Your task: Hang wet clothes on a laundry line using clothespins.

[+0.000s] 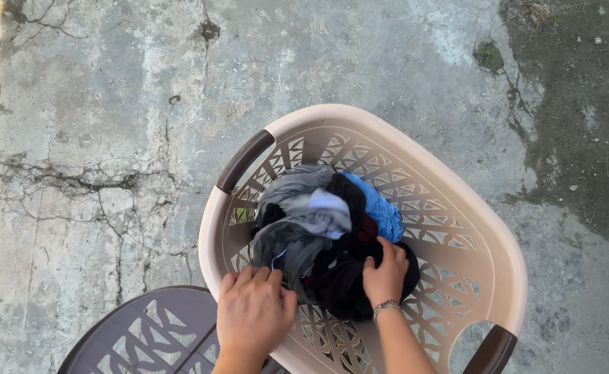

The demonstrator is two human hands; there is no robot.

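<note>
A beige plastic laundry basket [332, 116] with brown handles stands on the concrete ground. Inside it lies a heap of clothes: grey garments [297, 208], a blue one [382, 208] and black ones [342, 280]. My left hand [255, 312] reaches over the near rim, its fingers curled into the grey cloth. My right hand [386, 273], with a bracelet at the wrist, rests on the black garment, fingers pressing into it. Whether either hand has a firm grip on the cloth is hard to tell.
A dark brown lattice-topped plastic piece [145, 332], maybe a stool or lid, lies at the lower left beside the basket. The concrete ground [97, 138] is cracked, with a damp dark patch [581, 104] at the upper right.
</note>
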